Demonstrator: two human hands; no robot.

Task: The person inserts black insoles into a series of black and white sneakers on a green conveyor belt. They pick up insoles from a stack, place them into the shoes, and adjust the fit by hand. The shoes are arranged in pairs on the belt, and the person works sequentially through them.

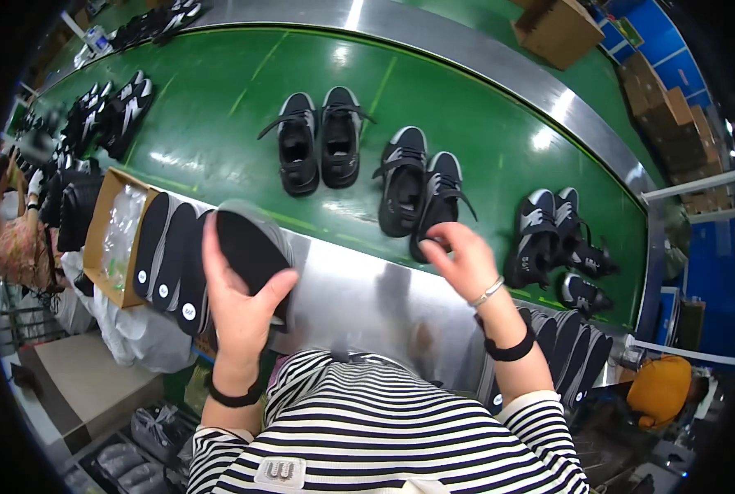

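Observation:
My left hand [240, 309] is closed round a black insole [248, 243], thumb on one edge and fingers along the other. The insole is raised over the metal ledge, its outline blurred; whether it is a single one or several together I cannot tell. At the heel of a black-and-grey lace-up shoe [444, 185], my right hand [464, 259] has thumb and forefinger curled in a pinch, partly covering the heel. The mate of that shoe [403, 181] stands beside it on the green belt. Farther left another pair of shoes [340, 136] points away from me.
Rows of black insoles [170, 255] stand by my left hand, beside an open cardboard box [96, 239] of clear plastic. More insoles [573, 350] lie below my right forearm. Several shoes [536, 235] rest on the green belt [219, 115] at right. A metal ledge [359, 288] runs before me.

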